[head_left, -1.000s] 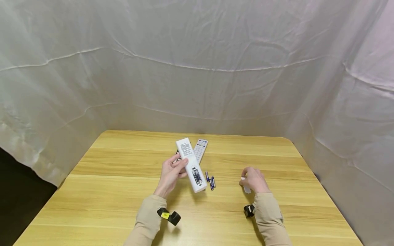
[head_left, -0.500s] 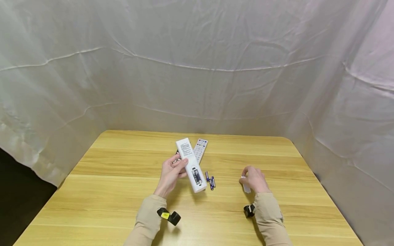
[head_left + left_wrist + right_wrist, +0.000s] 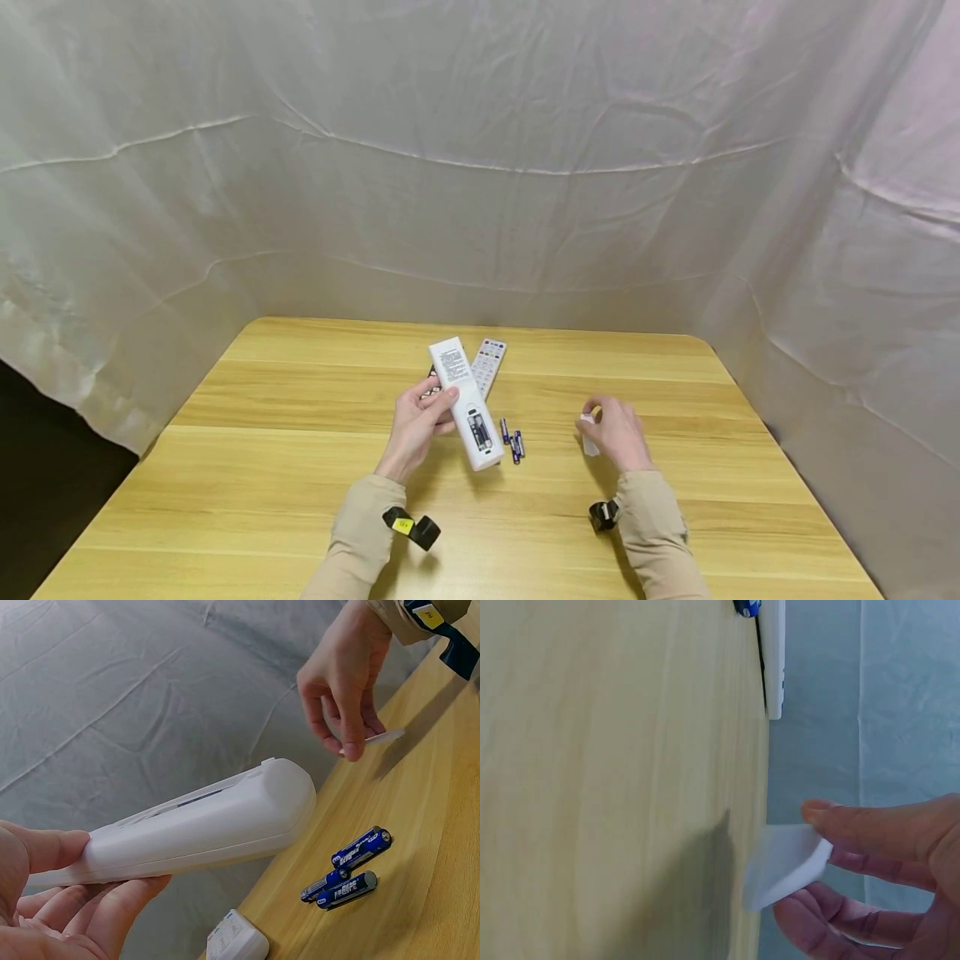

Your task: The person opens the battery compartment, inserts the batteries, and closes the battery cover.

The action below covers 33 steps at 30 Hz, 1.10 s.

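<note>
- White plastic remote was up in the left hand, back side facing the person, a bit tilted, held above the wooden table. Thumb on the back, fingers tucked underneath, so yeah, that hand had a proper grip on it.
- Right hand was well off to the side, thumb and fingertips pinching a small white cover, pretty sure the battery one. Going by its shadow it looked lifted off the table, and nowhere near touching the remote.
- What was done, far as I could tell: cover off, and the battery bay had what looked like two batteries lying side by side in it. Seemed full to me. Couldn't check if they were seated right or which way round they went.
- What wasn't: that bay had nothing over it, so I'd call this one partway along, just my read.
- Three loose batteries, blue ones, lay bunched on the table near the remote's lower end, neither hand on them. Fresh or dead? No clue.
- Second remote lay face up behind the held one, and a darker third remote was mostly hidden. Couldn't see either battery compartment, so no idea how those two stood.
</note>
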Available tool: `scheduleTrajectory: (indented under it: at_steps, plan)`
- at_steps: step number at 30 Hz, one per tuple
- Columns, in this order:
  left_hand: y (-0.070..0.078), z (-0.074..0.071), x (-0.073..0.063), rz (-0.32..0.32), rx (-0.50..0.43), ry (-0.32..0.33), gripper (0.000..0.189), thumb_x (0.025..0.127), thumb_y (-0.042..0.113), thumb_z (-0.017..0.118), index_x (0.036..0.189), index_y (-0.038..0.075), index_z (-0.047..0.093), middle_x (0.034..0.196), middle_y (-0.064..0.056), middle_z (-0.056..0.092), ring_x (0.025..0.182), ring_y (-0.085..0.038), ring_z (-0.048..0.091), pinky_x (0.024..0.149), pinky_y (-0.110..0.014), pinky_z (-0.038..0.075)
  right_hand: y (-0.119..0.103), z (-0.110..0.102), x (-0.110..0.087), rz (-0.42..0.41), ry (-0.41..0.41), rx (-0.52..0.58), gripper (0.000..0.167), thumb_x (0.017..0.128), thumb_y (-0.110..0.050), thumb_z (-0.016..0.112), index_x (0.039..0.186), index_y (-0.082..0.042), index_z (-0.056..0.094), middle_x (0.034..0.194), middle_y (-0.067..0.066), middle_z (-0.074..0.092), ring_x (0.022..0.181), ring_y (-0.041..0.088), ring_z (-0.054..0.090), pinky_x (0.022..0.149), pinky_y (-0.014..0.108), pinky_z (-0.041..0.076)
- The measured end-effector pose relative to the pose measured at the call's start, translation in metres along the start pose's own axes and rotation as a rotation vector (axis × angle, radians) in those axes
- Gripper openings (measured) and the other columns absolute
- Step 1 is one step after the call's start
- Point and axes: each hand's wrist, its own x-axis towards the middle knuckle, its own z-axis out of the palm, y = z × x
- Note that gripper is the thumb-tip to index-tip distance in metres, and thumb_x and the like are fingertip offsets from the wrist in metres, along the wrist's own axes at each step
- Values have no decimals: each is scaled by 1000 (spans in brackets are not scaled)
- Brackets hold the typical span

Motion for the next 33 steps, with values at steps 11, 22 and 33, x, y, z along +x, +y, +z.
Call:
scheduleTrajectory:
  at_steps: [11, 22, 33]
  plan:
    - [0, -1, -1, 5, 5, -4, 44, 97, 2, 61, 140, -4, 51, 117, -28, 69, 74, -13, 76, 59, -20, 63, -19, -2, -2, -97, 121, 10, 21, 86, -15, 78, 101, -2, 72, 81, 14, 72, 72, 23, 64, 63, 31, 51]
    - [1, 1, 0, -10, -4, 19, 42, 97, 0, 61, 138, -3, 53, 113, -27, 71, 66, -10, 74, 56, -20, 62, -40, 8, -3, -235, 219, 26, 21, 82, -13, 83, 96, -2, 74, 79, 13, 73, 68, 21, 67, 60, 31, 57]
    - [1, 1, 0, 0, 1, 27, 42, 97, 1, 62, 137, -4, 53, 112, -27, 72, 67, -10, 74, 57, -21, 63, -60, 16, -11, -318, 279, 70, 23, 78, -12, 85, 95, -2, 74, 75, 11, 71, 64, 16, 64, 57, 23, 55]
